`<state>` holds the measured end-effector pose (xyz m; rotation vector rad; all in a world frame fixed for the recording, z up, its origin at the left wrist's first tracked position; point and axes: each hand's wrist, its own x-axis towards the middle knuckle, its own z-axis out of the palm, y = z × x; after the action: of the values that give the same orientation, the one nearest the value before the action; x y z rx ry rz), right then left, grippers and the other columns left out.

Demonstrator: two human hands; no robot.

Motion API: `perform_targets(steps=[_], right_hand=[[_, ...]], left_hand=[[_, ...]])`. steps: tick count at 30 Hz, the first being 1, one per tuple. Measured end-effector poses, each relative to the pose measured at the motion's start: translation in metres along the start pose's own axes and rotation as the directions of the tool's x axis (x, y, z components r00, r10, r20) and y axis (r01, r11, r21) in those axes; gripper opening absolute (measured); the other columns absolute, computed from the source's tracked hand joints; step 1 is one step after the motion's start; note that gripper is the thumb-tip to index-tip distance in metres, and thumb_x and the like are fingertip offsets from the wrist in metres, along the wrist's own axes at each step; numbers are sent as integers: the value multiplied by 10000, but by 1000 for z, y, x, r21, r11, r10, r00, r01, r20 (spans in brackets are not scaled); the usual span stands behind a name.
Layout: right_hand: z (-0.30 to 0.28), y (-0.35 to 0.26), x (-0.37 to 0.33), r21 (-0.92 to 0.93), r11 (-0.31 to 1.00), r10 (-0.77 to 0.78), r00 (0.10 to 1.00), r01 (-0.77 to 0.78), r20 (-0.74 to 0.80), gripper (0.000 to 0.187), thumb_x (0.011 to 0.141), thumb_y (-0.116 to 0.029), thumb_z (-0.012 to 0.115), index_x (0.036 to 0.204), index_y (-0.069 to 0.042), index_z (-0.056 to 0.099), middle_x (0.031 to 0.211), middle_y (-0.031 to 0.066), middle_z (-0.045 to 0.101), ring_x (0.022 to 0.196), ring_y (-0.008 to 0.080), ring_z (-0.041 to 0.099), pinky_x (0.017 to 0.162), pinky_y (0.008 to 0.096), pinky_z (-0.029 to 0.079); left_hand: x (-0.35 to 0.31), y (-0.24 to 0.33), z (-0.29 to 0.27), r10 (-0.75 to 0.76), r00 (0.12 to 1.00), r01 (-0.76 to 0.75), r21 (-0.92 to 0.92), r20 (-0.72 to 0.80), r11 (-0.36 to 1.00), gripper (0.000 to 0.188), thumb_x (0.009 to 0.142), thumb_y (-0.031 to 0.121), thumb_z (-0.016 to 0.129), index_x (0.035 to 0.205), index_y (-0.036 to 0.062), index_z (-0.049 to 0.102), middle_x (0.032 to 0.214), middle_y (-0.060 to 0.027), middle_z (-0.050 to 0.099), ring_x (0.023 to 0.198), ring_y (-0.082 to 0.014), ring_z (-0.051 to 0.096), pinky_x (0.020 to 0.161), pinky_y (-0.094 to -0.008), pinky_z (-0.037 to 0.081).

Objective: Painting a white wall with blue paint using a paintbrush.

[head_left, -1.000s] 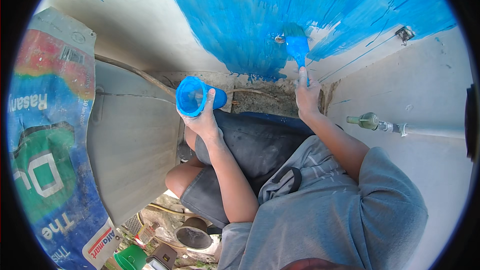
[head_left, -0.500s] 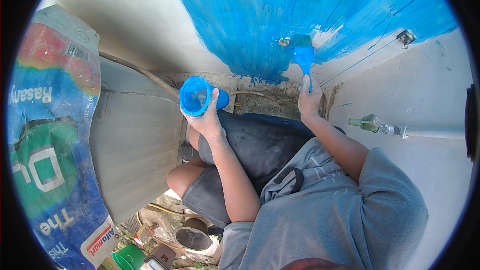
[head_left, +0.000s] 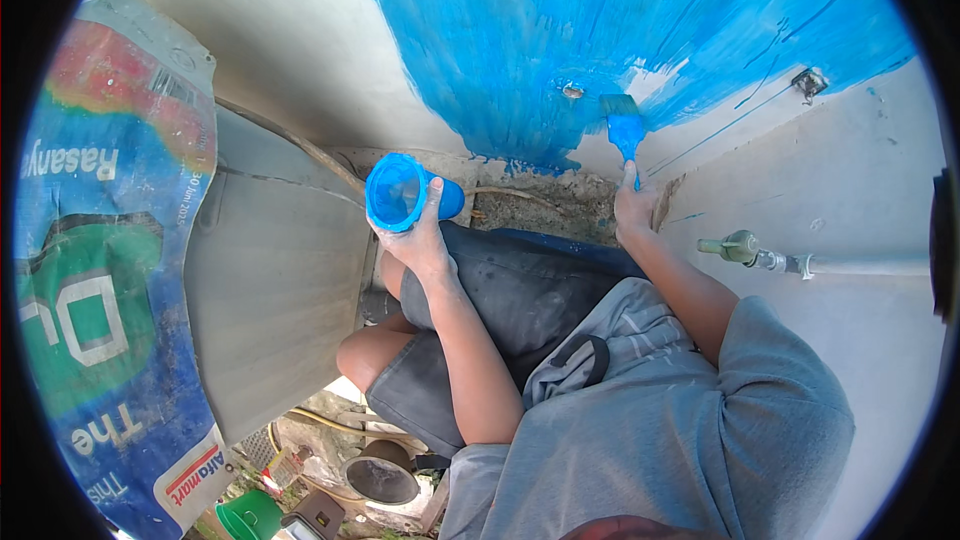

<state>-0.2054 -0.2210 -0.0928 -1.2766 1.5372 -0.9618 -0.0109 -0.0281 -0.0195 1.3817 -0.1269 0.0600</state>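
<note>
My left hand [head_left: 421,240] is wrapped round a blue plastic cup [head_left: 452,202], tilted so its mouth faces up and left; blue paint coats its rim and inside. In my right hand [head_left: 634,212] is a paintbrush [head_left: 627,130] with a blue handle, held by the end of that handle. Its dark, paint-wet bristles press on the wall near the lower edge of the blue painted area [head_left: 500,50]. Bare white patches show beside and below the brush. A small round fitting [head_left: 573,91] sits in the wall just left of the bristles.
On the right wall a pipe with a green tap [head_left: 740,247] juts out. A dark socket hole [head_left: 809,83] is near the corner. A printed banner [head_left: 110,260] hangs at the left beside a grey panel [head_left: 270,290]. A green bucket [head_left: 250,517] and a dark pot [head_left: 382,473] stand lower left.
The brush has moved down and slightly right along the wall, away from the round fitting. My left hand keeps its hold on the cup, and the view has shifted slightly.
</note>
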Motion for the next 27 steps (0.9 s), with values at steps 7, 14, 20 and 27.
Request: perform_targets(steps=[7, 14, 20, 27], right_hand=[[20, -45, -27, 183, 964, -228, 956, 194, 183, 365, 1031, -343, 506, 1013, -13, 661, 788, 47, 599, 748, 133, 536, 697, 329, 442], [47, 35, 12, -9, 988, 151, 974, -152, 170, 417, 1030, -404, 484, 922, -27, 627, 741, 38, 590, 635, 149, 525, 590, 325, 429], [31, 33, 12, 131, 859, 452, 852, -496, 265, 371, 1027, -424, 481, 855, -112, 588, 639, -37, 469, 475, 95, 400, 469, 278, 316], [-18, -86, -17, 383, 890, 186, 964, -248, 191, 328, 1035, -383, 507, 883, -100, 572, 678, -36, 467, 541, 66, 409, 481, 244, 326]], left_hand=[[-1, 0, -2, -36, 999, 36, -56, -2, 998, 740, 673, 19, 896, 1290, 44, 487, 1239, -95, 594, 1124, -202, 587, 1005, -383, 481], [-5, 6, 5, -20, 1000, 20, -43, -3, 999, 755, 666, 34, 905, 1289, 37, 479, 1239, -101, 598, 1122, -202, 589, 1016, -381, 471], [-3, 0, -3, -47, 998, 47, -24, -34, 999, 752, 659, 42, 912, 1280, 36, 488, 1231, -103, 600, 1113, -203, 592, 1011, -384, 470], [-2, 2, 1, -29, 1000, 29, -34, 10, 999, 741, 657, 53, 916, 1271, 32, 502, 1223, -100, 601, 1108, -200, 590, 1006, -384, 474]])
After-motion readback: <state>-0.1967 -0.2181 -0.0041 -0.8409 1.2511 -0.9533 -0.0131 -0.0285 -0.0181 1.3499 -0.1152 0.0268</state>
